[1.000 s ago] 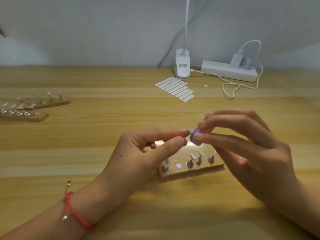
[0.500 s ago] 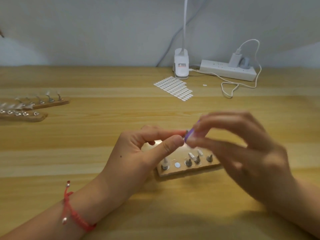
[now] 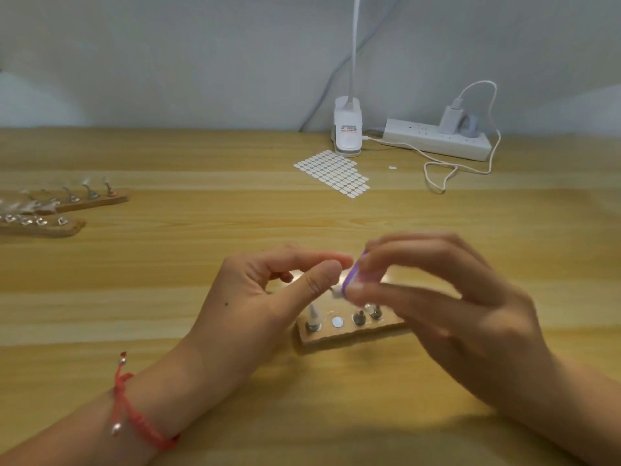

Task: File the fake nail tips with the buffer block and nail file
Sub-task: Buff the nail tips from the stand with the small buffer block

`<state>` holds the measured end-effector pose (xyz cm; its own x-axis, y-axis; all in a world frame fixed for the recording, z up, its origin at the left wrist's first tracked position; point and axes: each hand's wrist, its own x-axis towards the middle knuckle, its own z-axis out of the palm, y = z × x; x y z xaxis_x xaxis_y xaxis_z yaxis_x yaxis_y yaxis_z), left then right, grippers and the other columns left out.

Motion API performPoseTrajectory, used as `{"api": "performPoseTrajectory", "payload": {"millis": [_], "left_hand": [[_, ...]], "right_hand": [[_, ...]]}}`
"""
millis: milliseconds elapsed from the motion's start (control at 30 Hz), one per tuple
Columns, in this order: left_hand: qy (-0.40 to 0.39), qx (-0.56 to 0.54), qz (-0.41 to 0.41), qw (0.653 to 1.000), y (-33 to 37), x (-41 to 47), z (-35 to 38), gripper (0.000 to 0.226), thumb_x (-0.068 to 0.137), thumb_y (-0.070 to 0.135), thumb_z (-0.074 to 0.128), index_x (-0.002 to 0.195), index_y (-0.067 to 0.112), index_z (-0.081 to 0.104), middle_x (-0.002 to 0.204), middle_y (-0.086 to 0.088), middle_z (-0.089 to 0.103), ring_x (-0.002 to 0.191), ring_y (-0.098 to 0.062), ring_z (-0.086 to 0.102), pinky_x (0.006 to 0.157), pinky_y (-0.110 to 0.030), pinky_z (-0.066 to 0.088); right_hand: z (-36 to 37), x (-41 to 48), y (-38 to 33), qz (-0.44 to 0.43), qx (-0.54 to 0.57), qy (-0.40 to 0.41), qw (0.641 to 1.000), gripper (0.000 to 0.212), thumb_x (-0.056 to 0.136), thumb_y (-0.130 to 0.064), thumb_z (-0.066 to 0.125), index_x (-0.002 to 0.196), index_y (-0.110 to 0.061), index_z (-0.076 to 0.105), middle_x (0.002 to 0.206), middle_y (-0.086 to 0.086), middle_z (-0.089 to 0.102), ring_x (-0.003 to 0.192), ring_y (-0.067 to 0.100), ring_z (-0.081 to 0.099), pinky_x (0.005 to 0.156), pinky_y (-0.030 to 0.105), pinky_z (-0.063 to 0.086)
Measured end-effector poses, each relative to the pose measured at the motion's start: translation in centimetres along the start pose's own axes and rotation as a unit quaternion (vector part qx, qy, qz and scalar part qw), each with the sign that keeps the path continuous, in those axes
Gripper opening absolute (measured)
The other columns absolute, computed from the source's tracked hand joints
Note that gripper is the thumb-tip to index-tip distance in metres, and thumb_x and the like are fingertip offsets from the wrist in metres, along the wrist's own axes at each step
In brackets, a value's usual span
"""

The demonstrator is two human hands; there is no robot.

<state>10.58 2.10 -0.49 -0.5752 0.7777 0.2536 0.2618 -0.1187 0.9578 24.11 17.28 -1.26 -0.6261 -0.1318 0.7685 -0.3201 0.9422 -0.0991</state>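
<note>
My left hand (image 3: 268, 297) pinches a small clear nail tip (image 3: 335, 290) between thumb and forefinger, just above a wooden holder strip (image 3: 349, 334). My right hand (image 3: 447, 304) grips a small purple buffer block (image 3: 352, 276) in its fingertips, its edge against the tip. The right hand is motion-blurred. The strip carries one upright nail tip (image 3: 314, 316), a white sticky dot (image 3: 337, 322) and metal studs (image 3: 359, 318); my right hand hides its right end.
Two more wooden strips (image 3: 67, 205) with nail tips lie at the far left. A sheet of white sticky dots (image 3: 332, 173), a clip lamp base (image 3: 347, 132) and a power strip (image 3: 437, 139) with a looped cable sit at the back.
My right hand has moved the purple buffer left and down across the tip held by my left hand, and it blurs now. The left hand has stayed almost still.
</note>
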Motion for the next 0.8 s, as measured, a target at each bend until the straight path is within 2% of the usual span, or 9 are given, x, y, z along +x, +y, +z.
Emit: {"api": "performPoseTrajectory", "payload": {"millis": [67,100,167,300,367,533,667,733,800], "left_hand": [[0.007,-0.016,-0.004,1.000,0.0,-0.1,0.2,0.019,0.071,0.039,0.081,0.089,0.035,0.077,0.076,0.007,0.075,0.076,-0.016,0.068,0.075,-0.029,0.052],[0.008,-0.027,-0.004,1.000,0.1,-0.2,0.3,0.019,0.070,0.039,0.079,0.089,0.034,0.077,0.067,0.004,0.072,0.064,-0.014,0.065,0.065,-0.025,0.050],[0.016,-0.038,-0.012,0.999,0.1,-0.2,0.4,0.022,0.068,0.042,0.070,0.088,0.035,0.077,0.055,-0.001,0.066,0.052,-0.012,0.056,0.056,-0.022,0.040],[0.058,-0.093,-0.021,0.994,-0.1,0.2,-0.2,0.025,0.062,0.035,0.072,0.085,0.025,0.078,0.067,-0.003,0.073,0.055,-0.004,0.062,0.058,-0.012,0.048],[0.071,-0.117,-0.030,0.990,-0.3,0.5,-0.4,0.025,0.062,0.027,0.074,0.086,0.021,0.078,0.073,-0.004,0.075,0.058,-0.005,0.064,0.058,-0.012,0.049],[0.077,-0.139,-0.038,0.986,-0.8,0.6,-0.7,0.032,0.056,0.030,0.077,0.087,0.028,0.077,0.081,-0.006,0.076,0.074,-0.014,0.072,0.065,-0.015,0.053],[0.091,-0.067,-0.014,0.994,-1.4,0.9,-1.3,0.020,0.067,0.024,0.076,0.084,0.035,0.076,0.084,0.005,0.076,0.082,-0.007,0.071,0.069,-0.009,0.049],[0.090,0.058,0.018,0.994,-1.6,1.1,-1.9,0.031,0.079,0.012,0.072,0.087,0.041,0.074,0.089,0.016,0.074,0.086,-0.002,0.068,0.071,-0.007,0.047],[0.068,0.175,0.051,0.981,-1.6,1.3,-2.3,0.032,0.084,0.012,0.069,0.092,0.044,0.072,0.092,0.026,0.070,0.090,0.006,0.062,0.074,-0.006,0.044]], "right_hand": [[-0.2,0.1,0.7,0.027,-0.012,0.013,0.999,0.028,0.085,0.012,0.066,0.105,-0.004,0.074,0.107,0.012,0.065,0.106,0.028,0.063,0.090,0.038,0.052],[-0.1,0.1,0.8,0.036,-0.016,0.014,0.999,0.027,0.085,0.012,0.066,0.104,-0.004,0.074,0.106,0.012,0.065,0.105,0.028,0.063,0.088,0.040,0.052],[0.2,0.0,0.7,0.040,-0.018,0.009,0.999,0.024,0.086,0.011,0.065,0.102,-0.004,0.076,0.105,0.012,0.065,0.103,0.028,0.063,0.087,0.040,0.052],[0.2,-0.1,0.8,0.055,0.008,0.018,0.998,0.018,0.092,0.004,0.062,0.101,-0.005,0.075,0.106,0.009,0.063,0.102,0.027,0.063,0.086,0.039,0.053],[0.0,-0.1,1.1,0.074,0.020,0.030,0.997,0.019,0.092,0.000,0.062,0.106,-0.008,0.072,0.107,0.009,0.063,0.102,0.025,0.064,0.088,0.036,0.054],[0.0,-0.2,1.4,0.105,0.034,0.046,0.993,0.030,0.086,0.007,0.064,0.109,-0.012,0.068,0.106,0.010,0.062,0.104,0.018,0.064,0.092,0.028,0.053],[0.0,-0.2,1.3,0.100,0.049,0.043,0.993,0.030,0.086,0.007,0.063,0.109,-0.012,0.068,0.106,0.010,0.062,0.103,0.018,0.063,0.091,0.027,0.052],[0.0,-0.2,1.3,0.101,0.052,0.044,0.993,0.031,0.086,0.007,0.063,0.109,-0.012,0.067,0.105,0.010,0.061,0.103,0.015,0.063,0.092,0.026,0.052],[0.1,-0.2,1.3,0.110,0.052,0.045,0.992,0.032,0.085,0.009,0.064,0.109,-0.011,0.068,0.105,0.011,0.061,0.103,0.011,0.063,0.091,0.023,0.051]]}}
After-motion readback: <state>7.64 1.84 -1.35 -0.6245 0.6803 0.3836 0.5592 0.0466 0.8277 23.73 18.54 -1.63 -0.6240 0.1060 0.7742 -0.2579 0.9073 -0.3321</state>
